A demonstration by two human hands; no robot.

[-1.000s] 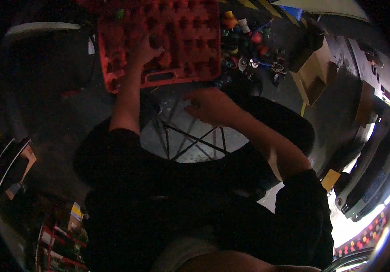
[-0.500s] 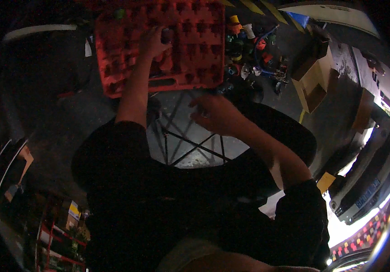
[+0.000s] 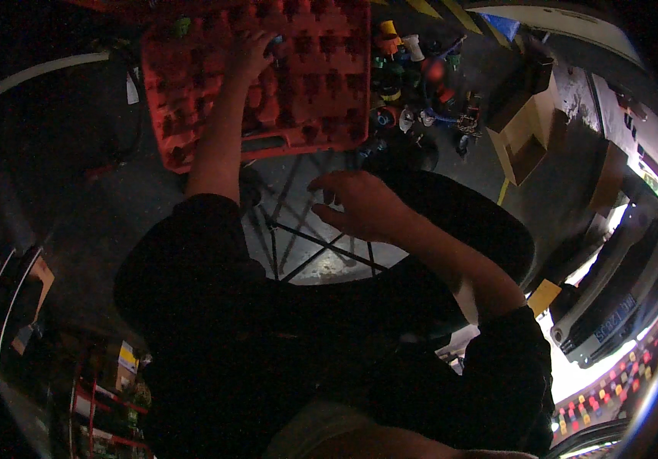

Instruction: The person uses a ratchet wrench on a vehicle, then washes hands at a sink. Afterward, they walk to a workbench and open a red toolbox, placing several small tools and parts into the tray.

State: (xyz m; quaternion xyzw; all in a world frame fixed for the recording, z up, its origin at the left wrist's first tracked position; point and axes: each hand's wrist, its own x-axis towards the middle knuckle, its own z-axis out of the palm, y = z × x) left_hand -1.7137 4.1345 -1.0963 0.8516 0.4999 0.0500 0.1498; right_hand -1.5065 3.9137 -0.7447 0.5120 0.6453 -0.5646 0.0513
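A red moulded case [image 3: 329, 136] with rows of shaped recesses lies in front of me. My left hand [image 3: 251, 57] reaches over its far middle part. Its fingers are curled against a small dark cylindrical piece [image 3: 277, 40] with a bluish edge, partly hidden by the fingers and too dim to name more exactly. Elsewhere in the case, a green piece [image 3: 182, 27] sits in the far left corner. My right hand [image 3: 355, 203] hovers between my knees, short of the case's near edge. Its fingers are bent but apart, and nothing shows in them.
Right of the case lies a heap of loose adapters and caps [image 3: 390, 92] in yellow, white, orange and black, with a blue hose [image 3: 444, 117] among them. Beyond that stands an open cardboard box [image 3: 524, 141]. A car bumper [image 3: 600, 321] shows at far right.
My left hand has shifted slightly farther out over the case, with the dark piece still at its fingers. My right hand has turned a little, its fingers stretching more to the left.
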